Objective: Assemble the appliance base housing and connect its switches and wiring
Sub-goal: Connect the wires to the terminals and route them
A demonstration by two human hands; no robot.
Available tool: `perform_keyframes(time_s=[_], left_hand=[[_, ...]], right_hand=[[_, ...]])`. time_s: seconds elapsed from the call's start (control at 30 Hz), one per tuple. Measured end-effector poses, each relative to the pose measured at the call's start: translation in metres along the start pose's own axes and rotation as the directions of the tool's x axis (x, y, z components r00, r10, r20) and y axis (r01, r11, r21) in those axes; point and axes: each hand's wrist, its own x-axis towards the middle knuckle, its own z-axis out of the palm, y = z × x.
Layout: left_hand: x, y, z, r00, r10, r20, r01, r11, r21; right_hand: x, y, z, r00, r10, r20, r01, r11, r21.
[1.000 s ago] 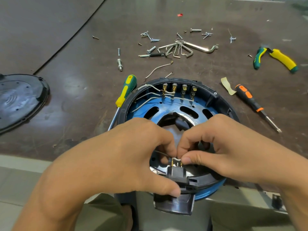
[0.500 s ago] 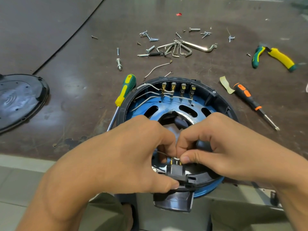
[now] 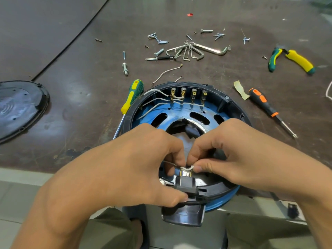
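A round black and blue base housing (image 3: 231, 108) lies at the table's near edge. Four brass-terminal switches (image 3: 188, 95) sit along its far rim, with white wires (image 3: 158, 99) running to them. At its near rim a black switch (image 3: 185, 182) stands with brass tabs up. My left hand (image 3: 125, 168) grips the near rim beside that switch, thumb on the rim. My right hand (image 3: 239, 157) pinches a short white wire (image 3: 186, 168) over the switch's tabs, meeting the left fingertips there. A loose wire (image 3: 166, 72) lies beyond the housing.
A green-yellow screwdriver (image 3: 132, 97) lies left of the housing, an orange-black one (image 3: 265, 105) right. Hex keys (image 3: 195, 51), several screws (image 3: 158, 39) and a bolt (image 3: 125, 68) are scattered at the back. Pliers (image 3: 294, 60) lie far right, a black cover (image 3: 19, 106) far left.
Both hands stay at the near switch. The short white wire now shows bent across the switch's tabs between the fingertips.
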Motion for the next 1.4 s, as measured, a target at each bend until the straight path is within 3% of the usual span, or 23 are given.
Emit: perform_keyframes(time_s=[0.27,0.93,1.23,1.4], left_hand=[[0.0,-0.009,0.0,0.999,0.034,-0.012,-0.035,0.996,-0.085],[0.001,-0.01,0.002,0.999,0.038,-0.002,-0.038,0.998,-0.042],[0.0,-0.013,0.003,0.998,0.042,-0.039,-0.045,0.996,-0.072],[-0.003,-0.015,0.004,0.997,0.061,-0.047,-0.067,0.99,-0.122]], right_hand=[[0.0,-0.002,0.003,0.998,-0.058,-0.028,0.057,0.998,-0.03],[0.002,-0.001,0.01,0.991,-0.11,-0.079,0.099,0.986,-0.134],[0.003,0.002,-0.004,0.997,-0.075,-0.018,0.076,0.996,0.047],[0.0,0.005,-0.01,0.984,-0.033,-0.177,0.057,0.989,0.133]])
